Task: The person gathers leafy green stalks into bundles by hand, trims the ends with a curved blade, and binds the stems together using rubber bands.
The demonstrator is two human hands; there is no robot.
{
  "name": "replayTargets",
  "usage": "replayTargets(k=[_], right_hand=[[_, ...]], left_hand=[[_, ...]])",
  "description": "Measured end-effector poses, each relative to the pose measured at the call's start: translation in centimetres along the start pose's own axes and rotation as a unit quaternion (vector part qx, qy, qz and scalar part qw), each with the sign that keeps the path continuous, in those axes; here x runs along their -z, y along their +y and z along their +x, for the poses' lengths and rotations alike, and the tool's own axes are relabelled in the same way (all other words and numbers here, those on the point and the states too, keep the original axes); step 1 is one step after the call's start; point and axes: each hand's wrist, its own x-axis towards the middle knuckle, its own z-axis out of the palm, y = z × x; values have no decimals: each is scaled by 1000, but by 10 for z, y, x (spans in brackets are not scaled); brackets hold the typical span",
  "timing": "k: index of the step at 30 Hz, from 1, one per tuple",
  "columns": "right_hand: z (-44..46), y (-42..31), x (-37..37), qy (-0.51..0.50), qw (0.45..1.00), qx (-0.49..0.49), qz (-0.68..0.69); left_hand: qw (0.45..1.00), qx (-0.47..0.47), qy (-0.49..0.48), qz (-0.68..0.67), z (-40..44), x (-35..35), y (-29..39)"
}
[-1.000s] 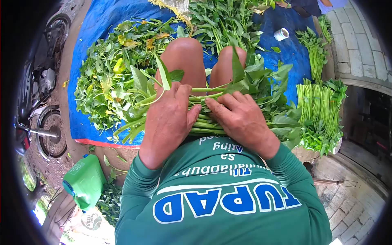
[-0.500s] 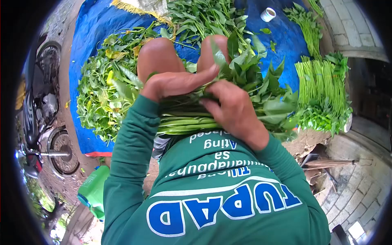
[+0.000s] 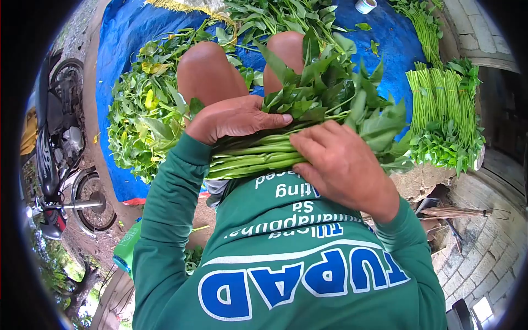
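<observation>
Across my lap lies a bunch of water spinach [image 3: 253,157], its green stems to the left and its leaves fanning out up and to the right. My left hand [image 3: 234,120] is closed over the top of the bunch, the thumb stretched along the stems and the other fingers mostly hidden. Curled fingers of my right hand [image 3: 346,162] grip the same bunch near where stems turn to leaves. The thumb of that hand presses on the lower stems.
A blue tarp [image 3: 393,82] carries loose greens [image 3: 140,118] on the left and more at the back. Tied bundles [image 3: 445,110] stand at the right, with a white cup [image 3: 365,6] beyond. A motorcycle [image 3: 52,148] and a green container [image 3: 127,247] are at the left.
My hands have moved apart: the right has shifted right and down along the bunch, and the left thumb has lowered onto the stems. The upper leaves now spread more openly.
</observation>
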Motion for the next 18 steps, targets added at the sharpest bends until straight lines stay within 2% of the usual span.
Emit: replayTargets(k=[2,3,6,7,8,9,10,11,12,13,14,16,18], right_hand=[[-5,-3,-2,-11,999,-23,22],[-6,-1,-10,26,998,-39,49],[1,6,-9,-62,995,-50,66],[5,11,-11,-75,995,-38,60],[6,13,-13,-62,997,-11,50],[5,17,-18,-22,999,25,43],[2,23,-26,4,998,46,40],[0,26,-26,-4,998,42,51],[-2,24,-28,-21,998,14,49],[-4,22,-30,-35,998,-3,56],[-7,17,-30,-24,998,-25,47],[-7,17,-35,2,999,-28,23],[-6,13,-24,-23,999,-42,9]], left_hand=[[1000,0,0,10,15,-2,-20],[999,17,-24,12,4,-1,2],[992,-32,-82,87,26,7,-22],[985,-79,-105,108,35,16,-28],[958,-209,-139,141,39,28,-38],[884,-393,-163,192,48,41,-46],[828,-487,-172,219,52,44,-52],[828,-486,-177,217,52,41,-56],[850,-455,-161,210,54,30,-58],[989,-63,-135,15,33,8,-22],[991,7,-114,-73,32,1,-19],[974,24,-125,-185,34,-1,-20],[972,-6,-135,-195,37,1,-25]])
